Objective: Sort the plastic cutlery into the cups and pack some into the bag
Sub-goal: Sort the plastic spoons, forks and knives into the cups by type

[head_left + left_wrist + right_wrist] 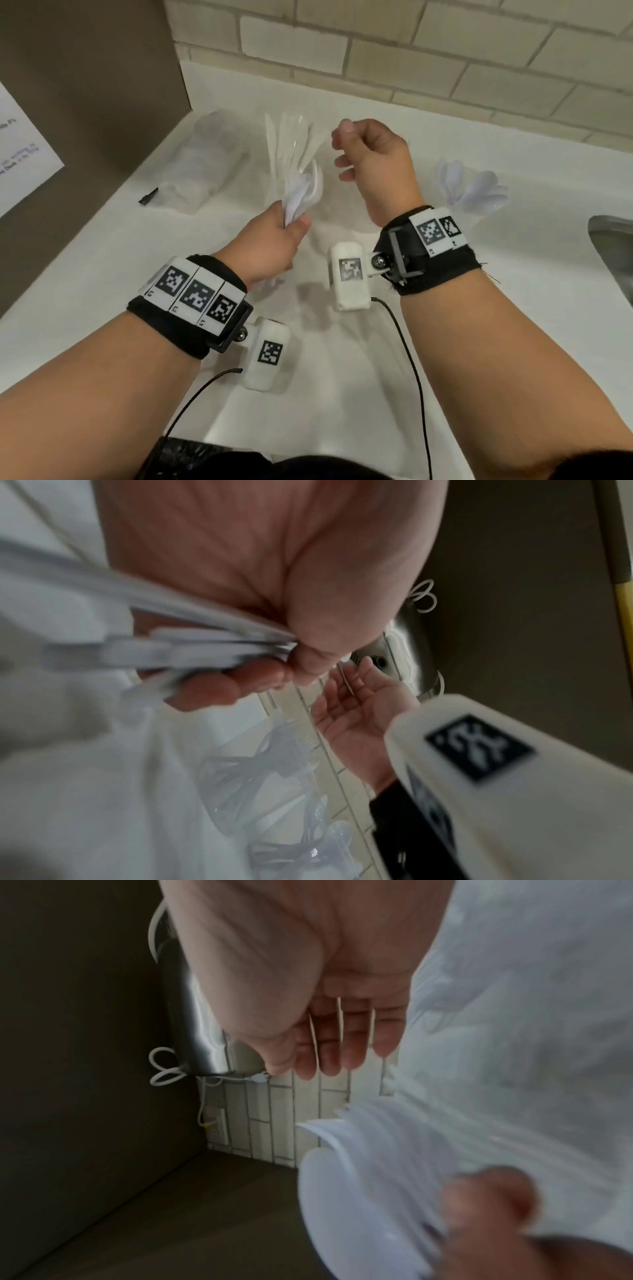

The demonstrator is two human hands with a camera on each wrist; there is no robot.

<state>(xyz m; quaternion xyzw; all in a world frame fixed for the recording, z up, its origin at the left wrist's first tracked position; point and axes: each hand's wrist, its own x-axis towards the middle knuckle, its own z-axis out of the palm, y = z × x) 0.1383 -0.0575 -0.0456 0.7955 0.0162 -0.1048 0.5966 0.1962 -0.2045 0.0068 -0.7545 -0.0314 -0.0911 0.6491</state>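
Observation:
My left hand (291, 224) grips a bundle of white plastic cutlery (303, 192) by the handles, spoon bowls pointing up and away. The left wrist view shows the thumb and fingers (301, 656) clamped on the handles (178, 647). Just behind the bundle stands a clear cup with knives (287, 144). My right hand (370, 161) hovers to its right, empty. Its fingers (325, 1047) are relaxed and its palm (349, 718) is open. A second clear cup with spoons (479, 192) stands further right. A crumpled clear plastic bag (205, 164) lies on the counter at the left.
The white counter (342, 359) meets a tiled wall (411, 51) at the back and a brown panel (85, 85) on the left. A metal sink (613, 246) cuts into the right edge. A small black piece (148, 197) lies by the bag. Cables trail from both wrist cameras.

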